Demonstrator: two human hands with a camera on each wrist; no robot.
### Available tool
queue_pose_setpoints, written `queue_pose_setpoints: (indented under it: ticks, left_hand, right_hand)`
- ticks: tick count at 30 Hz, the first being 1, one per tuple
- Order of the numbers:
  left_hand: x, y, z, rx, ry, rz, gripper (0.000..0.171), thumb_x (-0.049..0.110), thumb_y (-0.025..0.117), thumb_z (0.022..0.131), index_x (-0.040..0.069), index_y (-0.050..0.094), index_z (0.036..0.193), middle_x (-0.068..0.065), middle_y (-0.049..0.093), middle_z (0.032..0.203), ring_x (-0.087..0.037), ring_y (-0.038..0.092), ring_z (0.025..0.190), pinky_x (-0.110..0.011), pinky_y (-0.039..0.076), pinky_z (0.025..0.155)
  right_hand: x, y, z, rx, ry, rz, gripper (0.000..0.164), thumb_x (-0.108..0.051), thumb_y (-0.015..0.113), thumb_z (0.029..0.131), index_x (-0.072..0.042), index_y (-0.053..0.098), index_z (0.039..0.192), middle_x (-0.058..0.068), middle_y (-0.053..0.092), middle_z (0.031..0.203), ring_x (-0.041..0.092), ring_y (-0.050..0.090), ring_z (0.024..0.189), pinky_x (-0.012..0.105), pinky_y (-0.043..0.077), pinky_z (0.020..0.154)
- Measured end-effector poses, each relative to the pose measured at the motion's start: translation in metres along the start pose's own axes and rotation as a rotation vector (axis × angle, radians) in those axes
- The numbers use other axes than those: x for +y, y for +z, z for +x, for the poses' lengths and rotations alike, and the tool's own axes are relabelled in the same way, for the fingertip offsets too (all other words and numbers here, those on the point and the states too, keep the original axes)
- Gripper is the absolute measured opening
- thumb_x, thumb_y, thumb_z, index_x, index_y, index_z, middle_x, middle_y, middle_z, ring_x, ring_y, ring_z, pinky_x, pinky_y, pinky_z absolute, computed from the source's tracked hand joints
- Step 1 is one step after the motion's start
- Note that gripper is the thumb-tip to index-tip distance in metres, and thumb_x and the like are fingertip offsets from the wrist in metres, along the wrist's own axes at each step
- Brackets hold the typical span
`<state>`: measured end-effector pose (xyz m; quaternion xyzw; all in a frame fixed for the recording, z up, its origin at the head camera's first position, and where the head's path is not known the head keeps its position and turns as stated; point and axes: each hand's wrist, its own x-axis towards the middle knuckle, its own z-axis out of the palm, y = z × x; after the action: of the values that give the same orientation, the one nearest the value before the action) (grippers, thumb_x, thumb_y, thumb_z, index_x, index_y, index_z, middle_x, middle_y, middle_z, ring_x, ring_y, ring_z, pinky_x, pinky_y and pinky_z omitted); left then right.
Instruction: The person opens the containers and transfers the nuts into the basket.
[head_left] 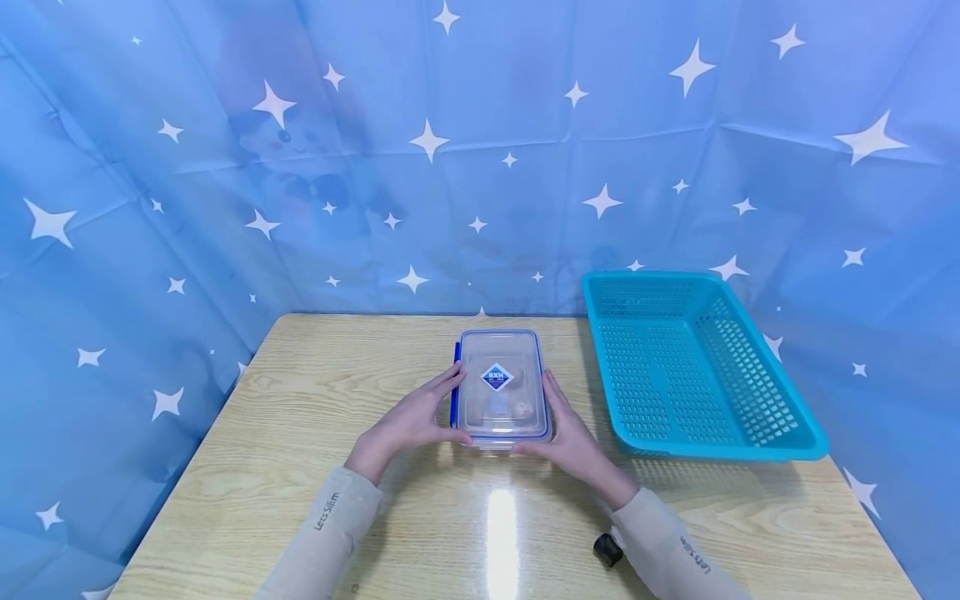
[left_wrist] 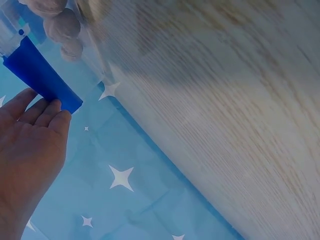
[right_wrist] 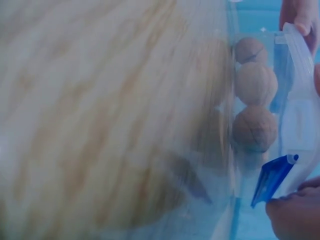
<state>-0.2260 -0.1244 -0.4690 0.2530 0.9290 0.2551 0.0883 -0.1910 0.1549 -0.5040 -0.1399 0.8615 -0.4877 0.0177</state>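
The box [head_left: 501, 396] sits toward the far side of the counter [head_left: 315, 367], lid on, between both hands. In the head view, the left hand [head_left: 414, 421] grips its left side and near corner, fingers along the side and thumb at the near edge; the right hand [head_left: 568, 440] grips the opposite side likewise. This view alone shows the diamond label [head_left: 496, 377] on the lid, the basket [head_left: 720, 451] to the right, and a small black object [head_left: 607, 550] beside the right sleeve [head_left: 667, 542]. Contents appear only dimly through the lid.

The wrist views show them better: brown balls [right_wrist: 255, 84] behind the clear wall, at least three in a row in the right wrist view. The left wrist view shows the left fingers touching a blue latch [left_wrist: 42, 75]; its thumb is out of frame there. In the right wrist view, a blue latch stands tilted beside the lower hand; whether it is the same latch cannot be told.
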Motion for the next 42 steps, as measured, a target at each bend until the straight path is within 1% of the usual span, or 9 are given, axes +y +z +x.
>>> queue_pose_setpoints:
  ticks: [6,11,14,20,24,28,32,38,42]
  left_hand:
    - [0.000,-0.002,-0.001,-0.006,-0.002,-0.033,0.112,0.060,0.081,0.072,0.015,0.026,0.159,0.004,0.013,0.169,-0.031,0.026,0.152,-0.050,0.034,0.121]
    - [-0.001,-0.003,0.003,0.014,-0.029,-0.126,0.105,0.051,0.083,0.076,0.015,0.028,0.158,0.002,0.019,0.168,-0.031,0.025,0.153,-0.052,0.031,0.123]
    - [-0.001,-0.002,0.007,0.082,-0.060,-0.185,0.093,0.040,0.081,0.082,0.013,0.033,0.157,-0.004,0.026,0.166,-0.032,0.027,0.152,-0.053,0.030,0.123]
    - [0.004,0.001,0.016,0.291,-0.125,-0.333,0.076,0.020,0.076,0.088,0.005,0.038,0.152,-0.017,0.038,0.159,-0.039,0.041,0.144,-0.050,0.043,0.114]
    - [0.011,0.003,0.019,0.362,-0.198,-0.464,0.072,0.017,0.074,0.090,0.004,0.039,0.152,-0.018,0.041,0.157,-0.037,0.042,0.144,-0.046,0.045,0.113]
    - [0.015,0.007,0.019,0.387,-0.264,-0.572,0.067,0.017,0.071,0.092,0.003,0.041,0.150,-0.019,0.046,0.154,-0.037,0.047,0.140,-0.045,0.046,0.112]
    - [0.015,0.013,0.020,0.405,-0.304,-0.623,0.062,0.018,0.071,0.093,0.001,0.047,0.147,-0.021,0.053,0.146,-0.036,0.055,0.133,-0.043,0.050,0.108]
    - [0.010,0.021,0.021,0.412,-0.366,-0.624,0.052,0.020,0.070,0.093,-0.001,0.056,0.138,-0.023,0.065,0.131,-0.034,0.065,0.121,-0.040,0.055,0.102]
    - [0.007,0.024,0.022,0.406,-0.392,-0.605,0.047,0.023,0.071,0.093,0.000,0.062,0.133,-0.022,0.071,0.119,-0.033,0.070,0.110,-0.037,0.061,0.091]
  right_hand:
    - [-0.002,0.000,0.000,-0.004,0.018,-0.021,0.126,-0.039,0.089,0.072,-0.002,0.006,0.160,0.019,0.003,0.168,0.044,0.014,0.152,0.060,0.019,0.122]
    - [-0.003,0.000,-0.001,-0.003,0.047,-0.030,0.126,-0.041,0.088,0.072,-0.003,0.006,0.160,0.015,0.001,0.169,0.043,0.013,0.153,0.060,0.018,0.122]
    - [-0.004,0.001,-0.002,-0.008,0.070,-0.028,0.128,-0.043,0.088,0.071,-0.005,0.005,0.160,0.012,-0.001,0.169,0.042,0.012,0.153,0.060,0.017,0.123]
    - [-0.006,0.002,-0.004,-0.013,0.088,-0.038,0.129,-0.044,0.088,0.071,-0.004,0.005,0.160,0.011,-0.002,0.169,0.041,0.011,0.154,0.060,0.016,0.123]
    - [-0.007,0.002,-0.004,-0.009,0.089,-0.037,0.128,-0.043,0.088,0.071,-0.004,0.005,0.160,0.012,-0.002,0.169,0.041,0.010,0.154,0.059,0.016,0.123]
    - [-0.008,0.001,-0.003,-0.008,0.091,-0.039,0.128,-0.043,0.088,0.071,-0.005,0.005,0.160,0.012,-0.001,0.169,0.041,0.010,0.154,0.059,0.016,0.123]
    - [-0.008,0.001,-0.003,-0.010,0.096,-0.044,0.128,-0.043,0.088,0.071,-0.004,0.005,0.160,0.012,-0.001,0.169,0.040,0.010,0.154,0.058,0.016,0.124]
    - [-0.007,0.001,-0.003,-0.012,0.093,-0.057,0.127,-0.044,0.087,0.072,-0.003,0.005,0.160,0.015,0.001,0.169,0.040,0.010,0.154,0.058,0.016,0.124]
    - [-0.007,0.001,-0.003,-0.015,0.095,-0.069,0.127,-0.045,0.087,0.072,-0.004,0.005,0.160,0.016,0.001,0.169,0.040,0.011,0.154,0.059,0.017,0.123]
